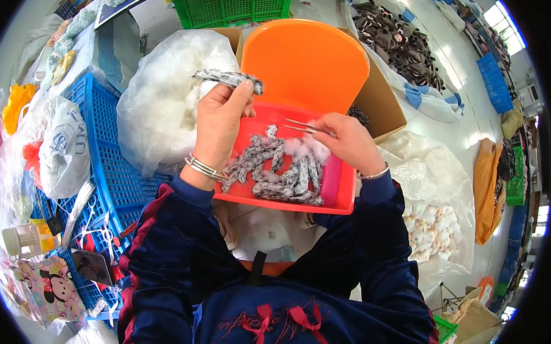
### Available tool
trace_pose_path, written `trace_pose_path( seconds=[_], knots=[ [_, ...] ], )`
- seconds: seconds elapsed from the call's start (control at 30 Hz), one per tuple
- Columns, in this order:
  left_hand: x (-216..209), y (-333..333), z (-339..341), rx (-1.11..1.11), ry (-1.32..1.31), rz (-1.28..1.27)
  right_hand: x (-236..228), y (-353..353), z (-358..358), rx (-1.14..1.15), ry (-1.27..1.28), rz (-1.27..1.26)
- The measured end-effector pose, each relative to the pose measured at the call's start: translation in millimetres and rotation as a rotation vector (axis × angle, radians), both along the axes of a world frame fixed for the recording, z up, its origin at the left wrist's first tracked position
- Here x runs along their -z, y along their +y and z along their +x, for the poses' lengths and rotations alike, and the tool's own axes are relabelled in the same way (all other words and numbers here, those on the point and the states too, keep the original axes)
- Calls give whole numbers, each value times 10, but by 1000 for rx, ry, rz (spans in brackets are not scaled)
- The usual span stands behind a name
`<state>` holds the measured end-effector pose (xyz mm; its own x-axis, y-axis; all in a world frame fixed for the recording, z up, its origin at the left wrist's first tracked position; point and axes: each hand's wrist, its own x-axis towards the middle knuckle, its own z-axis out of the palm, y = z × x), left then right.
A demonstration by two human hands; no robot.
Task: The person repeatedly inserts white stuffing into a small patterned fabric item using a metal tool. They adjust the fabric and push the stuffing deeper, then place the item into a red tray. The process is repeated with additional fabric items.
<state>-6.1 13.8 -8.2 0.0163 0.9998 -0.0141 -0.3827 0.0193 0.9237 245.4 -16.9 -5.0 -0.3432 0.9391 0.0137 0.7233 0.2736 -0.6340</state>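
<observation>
Pinched in my left hand (224, 115) is a grey-and-white furry fabric piece (227, 78), long and narrow, raised above the far left part of a red tray (271, 207). My right hand (350, 141) grips metal tweezers (310, 128), their tips apart and pointing left toward the piece, not touching it. Several similar grey furry pieces (288, 182) lie heaped in the tray. A tuft of white stuffing (305, 149) rests on the heap's right side, beside a pink block-like part (332, 180) at the tray's right end.
Behind the tray stands an orange chair back (307, 64) with cardboard boxes (380, 98) around it. At left are a clear bag of white stuffing (172, 102) and a blue crate (109, 149). Bags of small white pieces (434, 226) and dark pieces (396, 38) lie right.
</observation>
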Motion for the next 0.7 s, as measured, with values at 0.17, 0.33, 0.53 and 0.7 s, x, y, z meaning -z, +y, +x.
trace_pose_path(
  seconds=[0.17,0.33,0.53,0.7],
  knots=[
    [74,31,-81,14,50,17,466,-1,155,60,-373,-99],
    [29,10,-89,61,79,-3,884,18,219,27,-420,-37],
    [-24,-45,-52,166,180,-60,130,-31,137,-36,236,-199],
    [48,-91,22,284,175,-115,-55,-144,34,56,428,-182]
  ],
)
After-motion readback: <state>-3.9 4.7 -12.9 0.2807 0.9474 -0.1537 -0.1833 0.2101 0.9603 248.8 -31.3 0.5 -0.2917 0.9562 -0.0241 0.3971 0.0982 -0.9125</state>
